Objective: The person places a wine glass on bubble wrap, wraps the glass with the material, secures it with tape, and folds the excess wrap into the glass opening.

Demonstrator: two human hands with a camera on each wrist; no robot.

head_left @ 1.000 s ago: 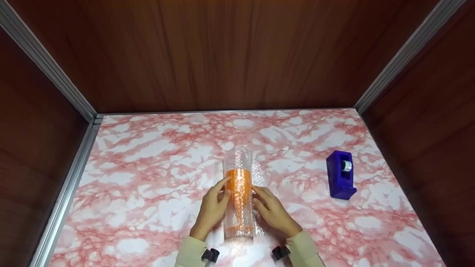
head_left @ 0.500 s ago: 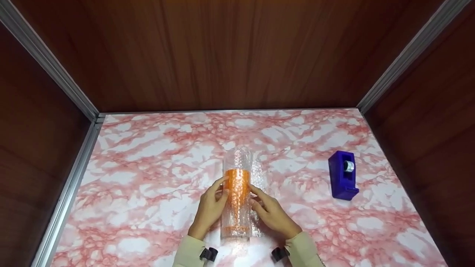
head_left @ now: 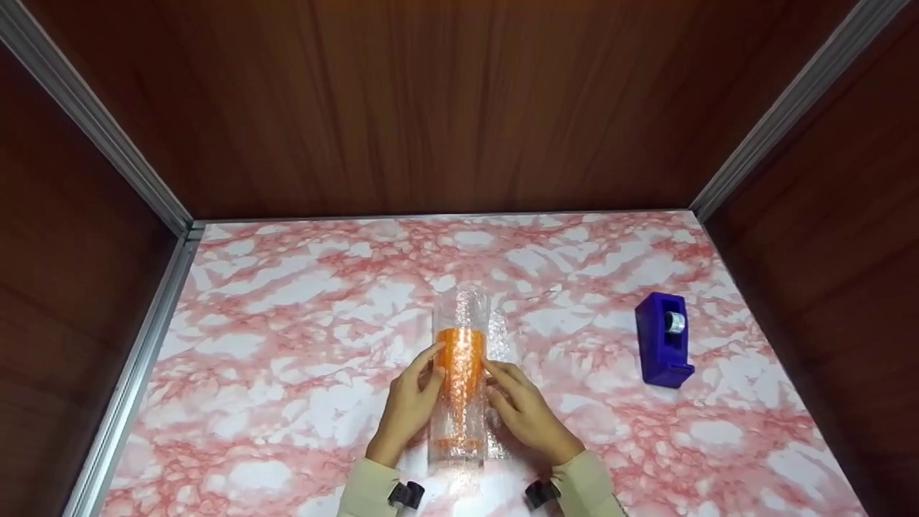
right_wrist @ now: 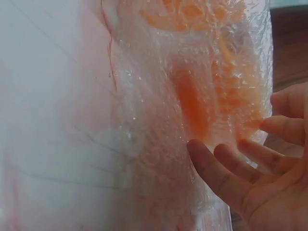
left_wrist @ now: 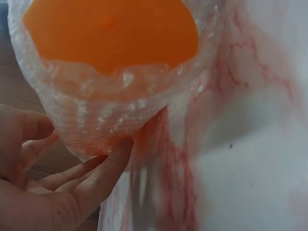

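Observation:
An orange goblet-shaped thing (head_left: 460, 359), wide at its far part and narrow in the middle, lies wrapped in a clear bubble wrap roll (head_left: 461, 305) at the front of the table. My left hand (head_left: 412, 402) holds the roll's left side, thumb and forefinger against the orange part. On the opposite side my right hand (head_left: 525, 411) holds it with bent fingers. Close up in the left wrist view, a flat orange disc (left_wrist: 110, 33) shows through the roll's end. The right wrist view has fingertips (right_wrist: 197, 147) on the wrap; the undersides of the roll are hidden.
A loose flap of bubble wrap (head_left: 498, 337) lies flat to the right of the roll. Farther right stands a purple tape dispenser (head_left: 660, 345) with a tape roll. Brown wood-grain panels (head_left: 431, 108) enclose the marbled red-and-white table (head_left: 287, 287) at the back and sides.
The roll and both hands shifted slightly left, then a little back right. The hold on the roll looks the same throughout.

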